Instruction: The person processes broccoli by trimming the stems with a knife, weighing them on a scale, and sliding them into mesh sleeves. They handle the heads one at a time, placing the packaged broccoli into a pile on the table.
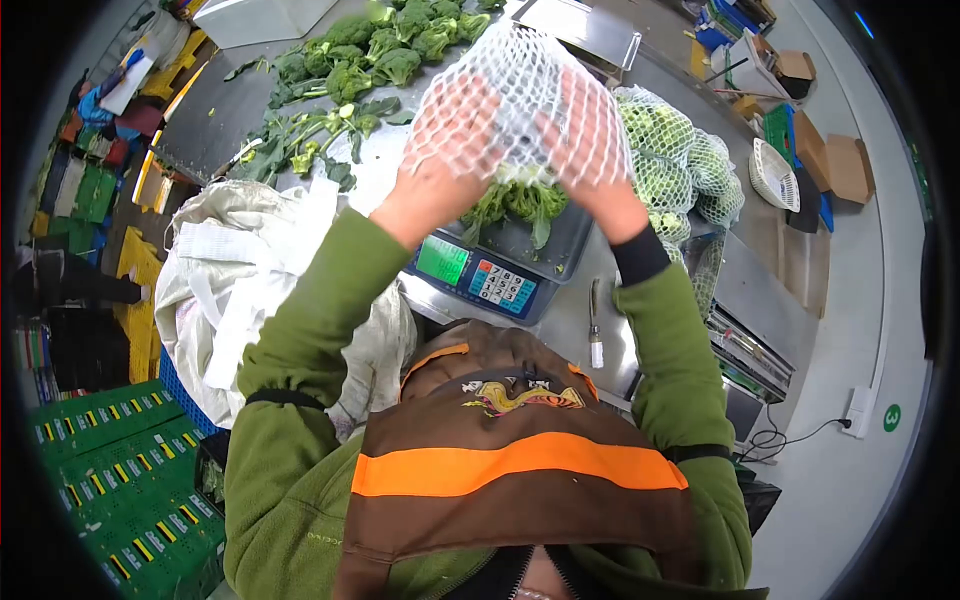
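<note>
A white mesh net point(525, 65) is stretched wide over both of my hands above the scale. Inside its left side, my left hand point(448, 140) has its fingers extended. Opposite it, my right hand point(588, 140) also spreads the mesh with straight fingers, which blur slightly. Between and below the hands, broccoli point(532, 205) rests on the dark tray of a digital scale point(500, 287); the net and hands hide its upper part. The scale's display glows green, but its digits are hard to read.
Loose broccoli heads point(395, 65) and cut leaves point(310, 140) lie at the back left. Net-wrapped broccoli point(660, 150) is piled on the right. A knife point(596, 325) lies right of the scale. A white sack point(230, 330) bulges at the left, near green crates point(120, 480).
</note>
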